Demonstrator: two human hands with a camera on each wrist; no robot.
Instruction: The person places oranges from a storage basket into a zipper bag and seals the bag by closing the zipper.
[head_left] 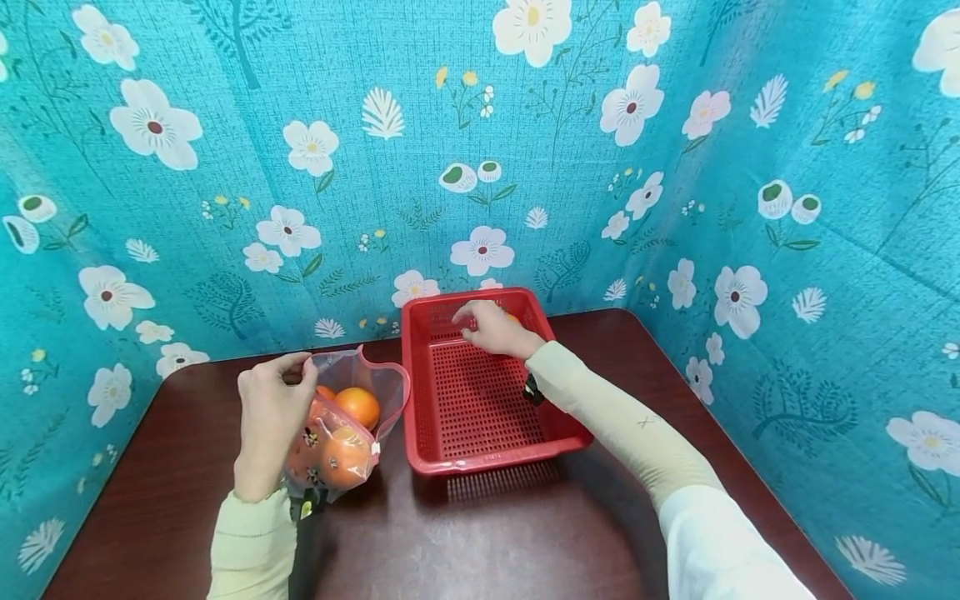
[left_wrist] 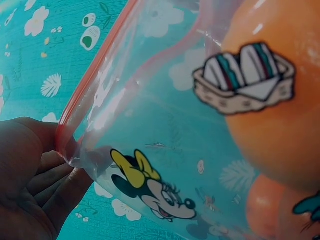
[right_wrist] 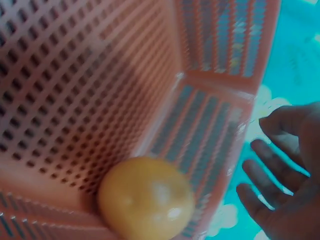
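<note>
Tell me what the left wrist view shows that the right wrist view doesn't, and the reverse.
Only the left wrist view shows the left hand pinching a clear printed bag with oranges inside. Only the right wrist view shows the empty right hand and the red basket, one round fruit in its corner. Both show the floral cloth.

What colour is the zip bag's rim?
Pinkish red; the rim of the clear zip bag shows best in the left wrist view.

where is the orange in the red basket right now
In the right wrist view, the orange lies at bottom centre, in a corner of the red basket, left of the right hand.
</note>
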